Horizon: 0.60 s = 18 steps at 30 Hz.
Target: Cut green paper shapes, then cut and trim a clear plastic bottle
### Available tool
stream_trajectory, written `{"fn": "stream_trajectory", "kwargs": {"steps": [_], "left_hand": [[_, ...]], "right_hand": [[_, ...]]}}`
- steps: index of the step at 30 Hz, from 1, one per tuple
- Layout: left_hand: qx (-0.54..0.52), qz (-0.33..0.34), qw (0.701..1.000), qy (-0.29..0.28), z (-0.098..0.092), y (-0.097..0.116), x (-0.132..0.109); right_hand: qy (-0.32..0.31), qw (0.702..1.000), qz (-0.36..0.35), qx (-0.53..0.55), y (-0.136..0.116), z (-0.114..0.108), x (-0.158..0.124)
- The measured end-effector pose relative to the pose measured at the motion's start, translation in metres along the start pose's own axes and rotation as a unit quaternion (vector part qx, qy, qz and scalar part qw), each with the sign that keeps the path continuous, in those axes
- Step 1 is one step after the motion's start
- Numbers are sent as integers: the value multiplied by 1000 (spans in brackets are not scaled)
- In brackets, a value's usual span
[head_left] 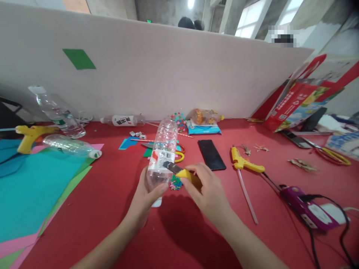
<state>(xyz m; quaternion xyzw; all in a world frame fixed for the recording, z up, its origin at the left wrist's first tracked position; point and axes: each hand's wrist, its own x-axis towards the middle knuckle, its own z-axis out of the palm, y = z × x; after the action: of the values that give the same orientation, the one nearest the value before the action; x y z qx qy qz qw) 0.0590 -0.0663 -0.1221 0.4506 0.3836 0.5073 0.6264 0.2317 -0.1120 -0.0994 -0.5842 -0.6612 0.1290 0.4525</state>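
My left hand (pixel 146 196) is wrapped round the neck end of a clear plastic bottle (pixel 162 149), which tilts away from me with its white cap pointing down toward me. My right hand (pixel 206 188) grips a yellow utility knife (pixel 182 172). The knife's blade rests against the bottle's white label. Both hands hover just above the red tabletop (pixel 117 209). Small coloured star pieces (pixel 175 184) lie under the bottle.
Coloured paper sheets (pixel 30 186) cover the left. Two empty bottles (pixel 60 116) and a yellow glue gun (pixel 29 136) lie far left. A black phone (pixel 211 154), a second glue gun (pixel 245 162), a purple power strip (pixel 307 209), scissors (pixel 333 155) and a red box (pixel 300 101) sit to the right.
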Motion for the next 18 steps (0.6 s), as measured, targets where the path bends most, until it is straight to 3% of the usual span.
{"fn": "stream_trajectory", "kwargs": {"steps": [4, 11, 15, 18], "left_hand": [[25, 13, 1000, -4, -1, 6, 2], [35, 2, 996, -76, -16, 13, 16], [55, 36, 998, -21, -14, 4, 16], [61, 50, 996, 36, -2, 4, 8]], "right_hand": [[20, 1000, -17, -5, 6, 3, -3], [59, 995, -67, -53, 9, 3, 3], [66, 997, -23, -37, 6, 15, 2], [66, 997, -38, -18, 5, 27, -2]]}}
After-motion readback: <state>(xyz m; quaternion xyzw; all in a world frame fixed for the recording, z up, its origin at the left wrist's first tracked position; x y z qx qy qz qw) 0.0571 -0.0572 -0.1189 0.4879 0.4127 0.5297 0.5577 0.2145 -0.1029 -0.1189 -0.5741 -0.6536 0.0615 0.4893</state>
